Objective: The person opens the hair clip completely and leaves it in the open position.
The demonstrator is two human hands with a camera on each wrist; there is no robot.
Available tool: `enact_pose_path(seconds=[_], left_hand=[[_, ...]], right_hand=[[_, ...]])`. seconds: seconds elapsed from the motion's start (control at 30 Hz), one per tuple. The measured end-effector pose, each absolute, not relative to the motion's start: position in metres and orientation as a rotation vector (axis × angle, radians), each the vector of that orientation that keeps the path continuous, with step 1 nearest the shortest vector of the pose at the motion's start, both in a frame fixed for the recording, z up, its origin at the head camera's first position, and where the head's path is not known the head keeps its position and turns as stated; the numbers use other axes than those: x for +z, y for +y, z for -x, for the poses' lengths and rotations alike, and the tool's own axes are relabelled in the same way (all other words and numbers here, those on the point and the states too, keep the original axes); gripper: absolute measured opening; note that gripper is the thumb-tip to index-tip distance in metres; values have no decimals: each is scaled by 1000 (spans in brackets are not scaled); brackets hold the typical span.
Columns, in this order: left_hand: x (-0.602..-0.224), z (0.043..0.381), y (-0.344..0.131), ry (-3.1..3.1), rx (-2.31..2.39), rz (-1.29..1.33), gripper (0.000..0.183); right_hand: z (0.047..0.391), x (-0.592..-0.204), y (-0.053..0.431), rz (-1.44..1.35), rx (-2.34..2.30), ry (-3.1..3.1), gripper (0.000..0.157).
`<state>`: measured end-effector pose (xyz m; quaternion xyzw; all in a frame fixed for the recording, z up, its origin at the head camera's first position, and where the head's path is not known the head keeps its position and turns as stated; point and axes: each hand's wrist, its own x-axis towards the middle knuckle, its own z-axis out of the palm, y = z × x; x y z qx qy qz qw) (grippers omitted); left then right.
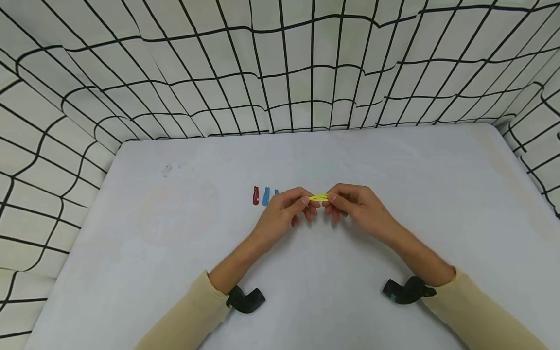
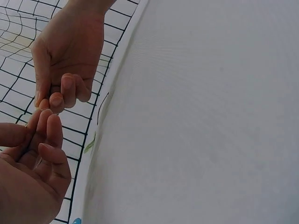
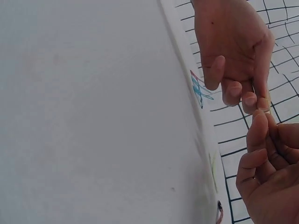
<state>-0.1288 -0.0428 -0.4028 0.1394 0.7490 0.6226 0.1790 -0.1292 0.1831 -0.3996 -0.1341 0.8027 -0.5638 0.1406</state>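
Observation:
Between the hands, in the head view, is a yellow snap hair clip (image 1: 319, 198). My left hand (image 1: 286, 206) pinches its left end between thumb and forefinger. The other end is pinched by my right hand (image 1: 356, 206). Both hands meet fingertip to fingertip in the wrist views, where fingers mostly hide the clip. Left of the hands, a red hair clip (image 1: 255, 195) and a blue hair clip (image 1: 266, 196) lie on the table. Another blue clip (image 1: 276, 192) is partly covered by my left hand.
The white table (image 1: 175, 272) stretches around the hands. White panels with a black grid pattern (image 1: 297, 68) rise along its back and sides. A black wrist device (image 1: 246, 299) sits at the left cuff, and another (image 1: 409, 290) at the right cuff.

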Motion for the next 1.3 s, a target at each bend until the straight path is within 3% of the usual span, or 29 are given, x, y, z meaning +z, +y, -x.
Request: enact_pose_path(seconds=[1.3], left_hand=[[-411,129,-33,2110,1960,-181,21]], right_hand=[[124,-413,175,274,-1763,2117,25]])
